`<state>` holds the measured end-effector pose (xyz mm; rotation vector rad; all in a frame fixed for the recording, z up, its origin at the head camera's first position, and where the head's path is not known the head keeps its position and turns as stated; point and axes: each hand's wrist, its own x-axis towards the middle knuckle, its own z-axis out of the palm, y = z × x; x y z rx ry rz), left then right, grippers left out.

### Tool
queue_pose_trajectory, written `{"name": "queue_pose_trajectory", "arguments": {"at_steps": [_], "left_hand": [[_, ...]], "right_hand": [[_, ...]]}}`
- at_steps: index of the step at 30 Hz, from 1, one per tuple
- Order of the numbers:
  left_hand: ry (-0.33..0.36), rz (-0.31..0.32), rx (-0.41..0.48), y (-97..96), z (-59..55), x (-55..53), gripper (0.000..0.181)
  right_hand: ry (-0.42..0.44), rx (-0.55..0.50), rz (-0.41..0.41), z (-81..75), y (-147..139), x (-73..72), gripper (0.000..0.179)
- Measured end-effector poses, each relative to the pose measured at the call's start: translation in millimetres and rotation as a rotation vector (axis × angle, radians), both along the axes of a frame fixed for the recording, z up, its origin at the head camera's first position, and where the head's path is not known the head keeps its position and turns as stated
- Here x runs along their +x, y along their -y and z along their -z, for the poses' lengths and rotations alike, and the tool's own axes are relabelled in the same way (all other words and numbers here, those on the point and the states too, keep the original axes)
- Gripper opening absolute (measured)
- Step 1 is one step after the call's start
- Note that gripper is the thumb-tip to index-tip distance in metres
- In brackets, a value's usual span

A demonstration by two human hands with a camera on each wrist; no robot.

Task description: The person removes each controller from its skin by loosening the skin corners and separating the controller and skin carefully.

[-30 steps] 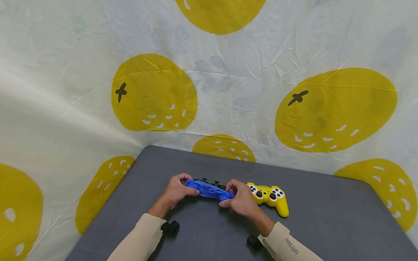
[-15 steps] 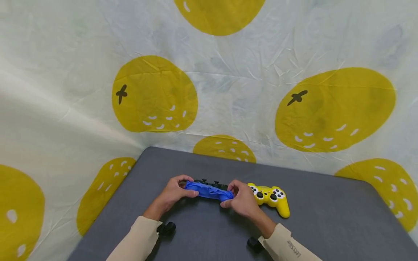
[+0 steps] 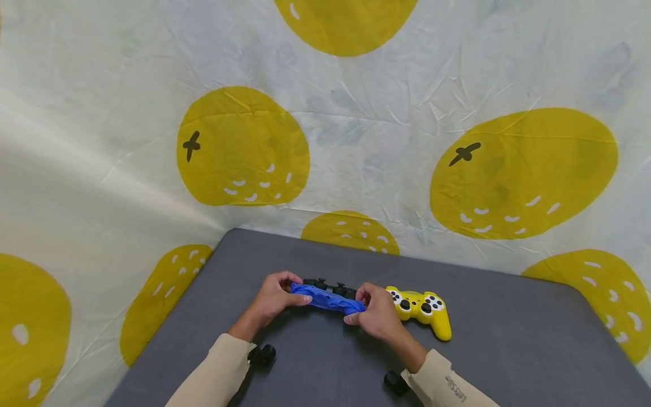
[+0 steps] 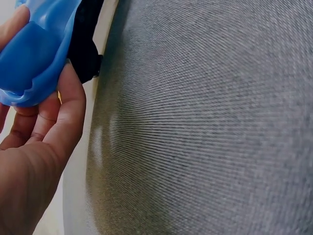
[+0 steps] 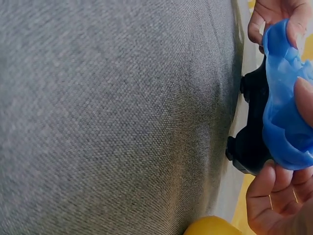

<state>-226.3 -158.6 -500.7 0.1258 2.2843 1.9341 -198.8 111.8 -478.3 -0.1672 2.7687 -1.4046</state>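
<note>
A blue rubbery controller skin covers the near side of a black game controller, whose two thumbsticks stick up beyond the skin's edge. Gripping the left end is my left hand, thumb on the blue skin and fingers behind. My right hand pinches the other end between thumb and fingers. In the left wrist view the stretched skin hides most of the controller. Seen from the right wrist, the bare black side of the controller faces the tabletop, with the skin's folds loose at the ends.
Just right of my right hand lies a yellow game controller on the dark grey tabletop. Behind and to the left, a white cloth with yellow fruit prints hangs down to the table edge. Black wrist cameras sit under both sleeves.
The skin looks less bunched, and slightly more of the black controller's face shows above it. Both hands keep their hold with only small shifts. The yellow controller has stayed put.
</note>
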Motion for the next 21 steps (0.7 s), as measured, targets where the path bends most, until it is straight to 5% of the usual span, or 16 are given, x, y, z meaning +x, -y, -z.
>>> {"name": "queue_pose_trajectory", "arguments": {"at_steps": [13,21], "left_hand": [[-0.05,-0.026,-0.1,-2.5,-1.9,2.7,0.035],[-0.02,-0.021,-0.171,-3.3,-5.3,5.5,0.034]], "right_hand": [[-0.008,-0.002,-0.007,-3.1,1.0,0.3,0.038],[-0.012,0.013,-0.032,-3.6,-0.3,1.0,0.038]]}}
